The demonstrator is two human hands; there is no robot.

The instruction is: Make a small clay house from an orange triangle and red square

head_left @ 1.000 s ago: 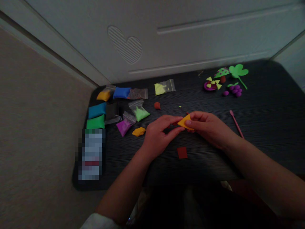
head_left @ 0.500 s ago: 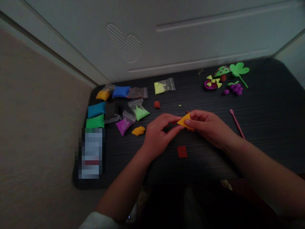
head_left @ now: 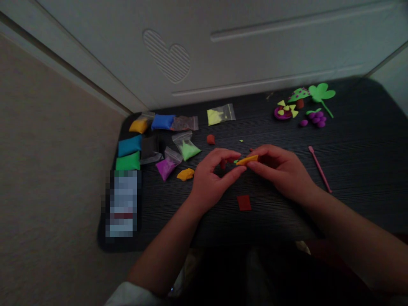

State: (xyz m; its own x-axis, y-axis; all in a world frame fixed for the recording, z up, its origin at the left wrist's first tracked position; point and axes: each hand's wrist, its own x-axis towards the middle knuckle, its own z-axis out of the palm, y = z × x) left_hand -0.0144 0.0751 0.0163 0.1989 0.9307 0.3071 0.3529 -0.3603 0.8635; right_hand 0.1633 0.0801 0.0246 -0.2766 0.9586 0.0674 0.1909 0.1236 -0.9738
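A flat orange-yellow clay piece (head_left: pixel 247 160), seen nearly edge-on, is held up over the dark table between both hands. My right hand (head_left: pixel 277 168) pinches its right end between thumb and fingers. At its left end, the thumb and forefinger of my left hand (head_left: pixel 216 172) close around the tip, the thumb against the lower edge. A small green bit (head_left: pixel 236 162) shows just behind that tip. Below the hands lies a flat red clay square (head_left: pixel 244 202). A torn yellow clay lump (head_left: pixel 185 174) sits left of my left hand, and a red clay lump (head_left: pixel 211 139) farther back.
Several clay bags, including a purple one (head_left: pixel 166 168) and a light green one (head_left: pixel 188 149), lie at the left by a blurred phone (head_left: pixel 123 204). A pink tool (head_left: pixel 319 169) rests at right. Behind it are clay grapes (head_left: pixel 317 119), a purple dish (head_left: pixel 283 114) and a green clover (head_left: pixel 321 92).
The yellow clay piece has tipped from showing its triangular face to nearly edge-on. My left forefinger and thumb have parted slightly at its tip, and the green bit has come into view.
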